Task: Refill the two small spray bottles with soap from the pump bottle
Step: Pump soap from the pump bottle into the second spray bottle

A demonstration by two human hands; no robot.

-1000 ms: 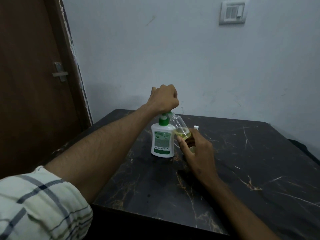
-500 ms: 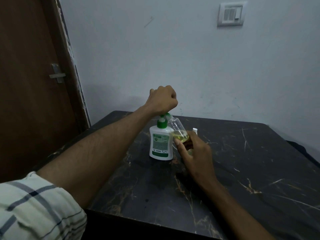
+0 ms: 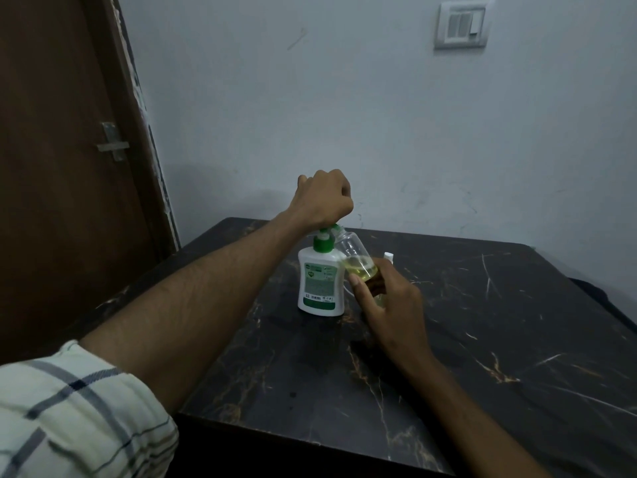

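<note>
Right now the left hand (image 3: 324, 200) is balled into a fist, fingers curled together, sitting on top of the green pump head of the white plastic soap bottle w/ green collar and label (image 3: 320, 282), which stands upright just left of frame centre on the black marble-look table w/ gold veins (image 3: 482, 339). The pump head itself is mostly hidden under the fist. The right hand (image 3: 389, 305) is clamped round the lower part of a small clear plastic spray bottle (image 3: 355, 257), thumb and fingers wrapped on it. That bottle is tilted, its open neck leaning up and left to meet the pump spout right under the fist, touching or nearly so; can't tell exactly. Pale yellow-green liquid pools in its lower end, just above the thumb. Just beyond the right hand, a bit right of centre, a small white cap or nozzle top (image 3: 388, 256) pokes up; what it belongs to is blocked by the hand. Bottom left of frame shows a cream checked sleeve (image 3: 76, 415) rolled up on the left arm. Upper right, a grey switch plate (image 3: 462, 25) on the pale wall; left side, a brown wooden door (image 3: 62, 150) w/ metal latch.
</note>
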